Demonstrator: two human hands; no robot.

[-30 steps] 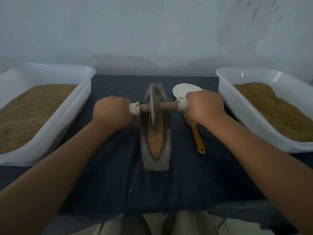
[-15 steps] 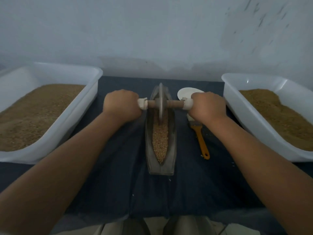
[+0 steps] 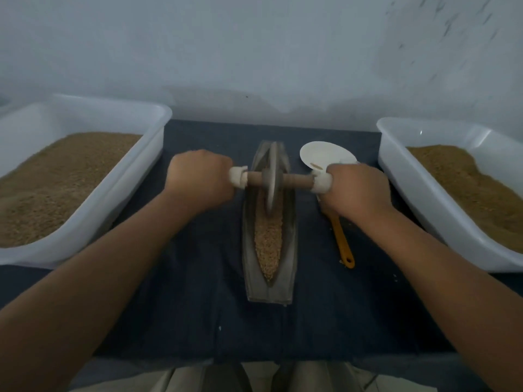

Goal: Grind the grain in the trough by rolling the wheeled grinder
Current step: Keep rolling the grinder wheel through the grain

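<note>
Wheeled grinder (image 3: 272,176) stands in the far half of the trough (image 3: 289,267), disc down in the grain (image 3: 268,244). My hands are wrapped round its axle ends: left hand (image 3: 199,179) just left of the trough, right hand (image 3: 356,189) just right of it, over an orange-handled scoop (image 3: 343,244).

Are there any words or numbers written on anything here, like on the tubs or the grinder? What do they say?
None: no words, numbers, labels or signs can be read.
The left tub, right tub, trough, wheeled grinder and scoop are all plain.
The dark specks on the wall are marks, not writing.
</note>
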